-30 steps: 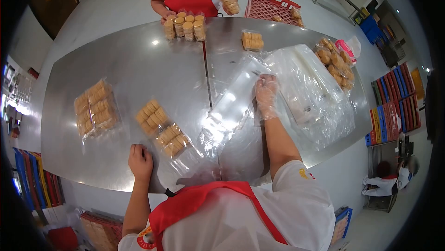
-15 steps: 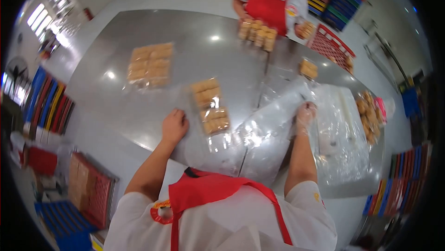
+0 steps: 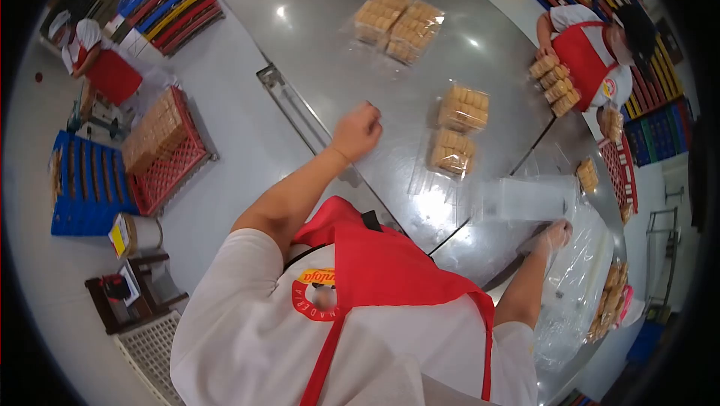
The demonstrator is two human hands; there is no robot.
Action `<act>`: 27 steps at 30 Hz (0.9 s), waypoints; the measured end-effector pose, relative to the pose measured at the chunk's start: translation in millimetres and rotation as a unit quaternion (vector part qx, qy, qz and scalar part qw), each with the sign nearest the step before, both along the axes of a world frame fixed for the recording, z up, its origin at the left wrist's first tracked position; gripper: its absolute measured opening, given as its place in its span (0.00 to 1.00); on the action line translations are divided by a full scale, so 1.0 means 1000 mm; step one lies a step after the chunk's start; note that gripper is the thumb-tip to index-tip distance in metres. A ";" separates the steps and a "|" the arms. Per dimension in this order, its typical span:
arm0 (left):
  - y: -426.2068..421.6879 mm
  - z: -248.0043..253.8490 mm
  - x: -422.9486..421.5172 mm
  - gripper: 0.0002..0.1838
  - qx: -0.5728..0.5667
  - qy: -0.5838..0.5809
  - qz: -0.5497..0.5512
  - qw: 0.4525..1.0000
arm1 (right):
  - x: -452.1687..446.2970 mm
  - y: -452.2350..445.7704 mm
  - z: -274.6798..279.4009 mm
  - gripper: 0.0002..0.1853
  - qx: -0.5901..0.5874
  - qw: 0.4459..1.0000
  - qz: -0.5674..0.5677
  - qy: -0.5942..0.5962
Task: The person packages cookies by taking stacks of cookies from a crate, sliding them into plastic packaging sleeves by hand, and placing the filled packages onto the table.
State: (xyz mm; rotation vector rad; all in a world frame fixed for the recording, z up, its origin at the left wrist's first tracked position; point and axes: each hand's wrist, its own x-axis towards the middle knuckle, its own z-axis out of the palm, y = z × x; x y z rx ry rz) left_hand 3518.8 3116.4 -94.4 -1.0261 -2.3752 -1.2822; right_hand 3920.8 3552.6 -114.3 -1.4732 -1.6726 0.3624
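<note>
My left hand [image 3: 358, 133] is bare, with its fingers curled and nothing visible in them, over the near edge of the steel table [image 3: 330, 38]. My right hand [image 3: 555, 238] wears a clear glove. Its fingers are pressed together at the edge of a clear plastic bag [image 3: 523, 199], beside a stack of clear plastic sheets or bags [image 3: 581, 286]. Between my hands lie two bagged packs of small golden bread rolls, the farther pack [image 3: 464, 108] and the nearer pack [image 3: 453, 152]. Farther back are more bagged roll packs [image 3: 401, 25].
Across the table a co-worker in a red apron [image 3: 585, 53] has hands at several roll packs [image 3: 555, 85]. Loose packs [image 3: 609, 297] lie at the right edge. At left stand a red crate [image 3: 172, 158], blue trays [image 3: 90, 188] and another person [image 3: 105, 61].
My view has turned left, so the table's contents appear farther right. The clear bag, stretched out diagonally before, now lies bunched shorter by my right hand. My left hand stays curled.
</note>
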 end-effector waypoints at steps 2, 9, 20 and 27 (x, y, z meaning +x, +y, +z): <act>-0.028 -0.004 -0.020 0.09 0.057 -0.042 0.105 0.992 | 0.008 -0.030 0.008 0.17 0.009 0.998 0.024 0.055; -0.124 -0.051 -0.156 0.30 0.158 -0.170 0.363 0.902 | 0.027 -0.235 0.064 0.13 -0.155 0.973 0.090 0.144; -0.128 -0.063 -0.279 0.36 0.366 -0.587 0.141 0.708 | -0.041 -0.439 0.028 0.24 -0.505 0.821 0.264 -0.031; -0.115 -0.057 -0.265 0.30 0.366 -0.584 0.098 0.718 | -0.156 -0.441 -0.019 0.41 -0.466 0.629 0.032 0.622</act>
